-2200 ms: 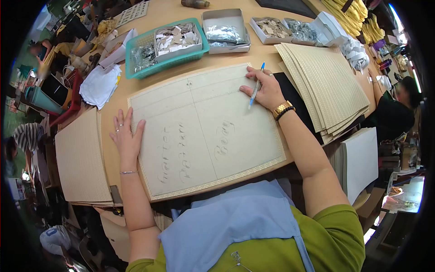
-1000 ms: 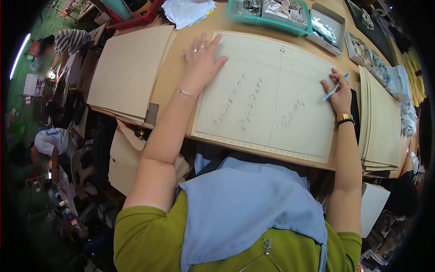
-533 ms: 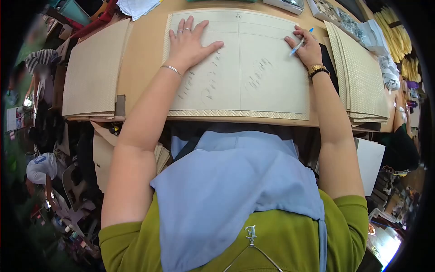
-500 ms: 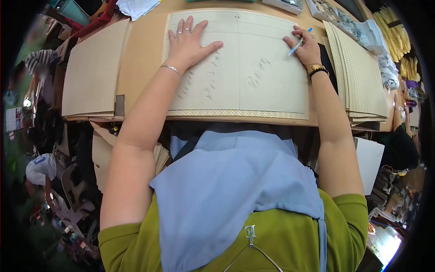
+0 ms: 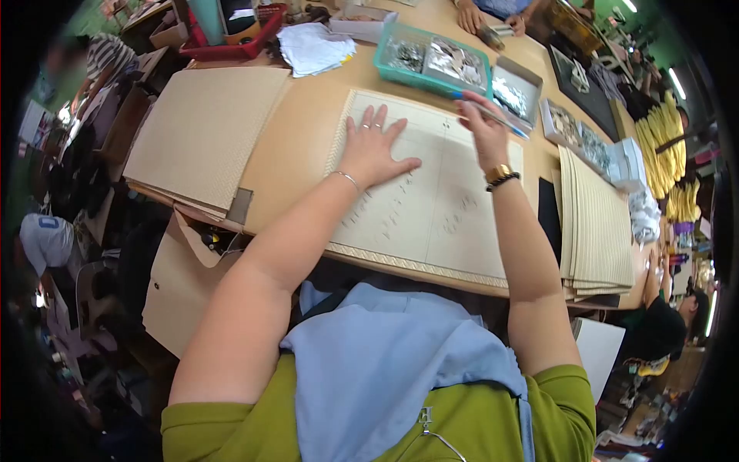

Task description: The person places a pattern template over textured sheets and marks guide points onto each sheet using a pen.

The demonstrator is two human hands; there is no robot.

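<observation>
A large cream sheet (image 5: 419, 235) with ruled lines and faint handwritten marks lies before me, on a board with a woven-pattern edge. My left hand (image 5: 375, 152) rests flat on its upper left part, fingers spread, holding nothing. Above the sheet's upper right corner, my right hand (image 5: 486, 138) is closed around a pen (image 5: 504, 122) with blue ends. The pen lies crosswise in the fingers, and its tip appears apart from the sheet.
Stacked textured sheets lie at left (image 5: 196, 127) and right (image 5: 596, 231). A teal tray (image 5: 396, 75) of small metal parts sits beyond, beside an open box (image 5: 531, 77). White cloths (image 5: 315, 48) lie far left. Another person's hands (image 5: 469, 17) are across the table.
The view has shifted and tilted, showing more of the table's far side. My right hand has risen off the sheet's right edge with the pen, which has turned. My left hand stays on the sheet.
</observation>
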